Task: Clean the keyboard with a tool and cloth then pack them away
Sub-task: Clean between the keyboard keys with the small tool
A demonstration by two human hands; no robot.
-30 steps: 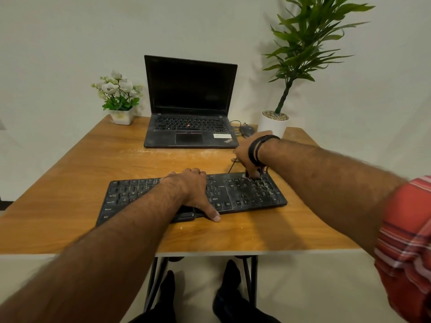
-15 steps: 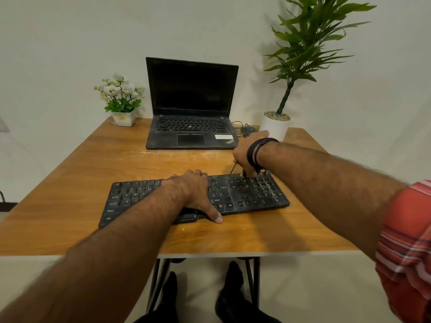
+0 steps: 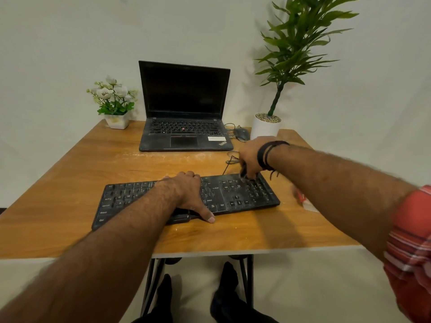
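Head view: wooden counter (image 3: pixel 70 183) against a white wall; white pot (image 3: pixel 265 128) of pebbles at its far right corner. Left hand (image 3: pixel 189 192) flat on black keyboard (image 3: pixel 233 197); right hand's (image 3: pixel 250 159) grip unclear.

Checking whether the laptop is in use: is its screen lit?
No, the laptop stands open but its screen is dark.

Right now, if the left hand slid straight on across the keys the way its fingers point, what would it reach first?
Past the keyboard's far edge comes bare table, then probably the laptop's front edge; the left hand seems aimed there, though depth is unclear.
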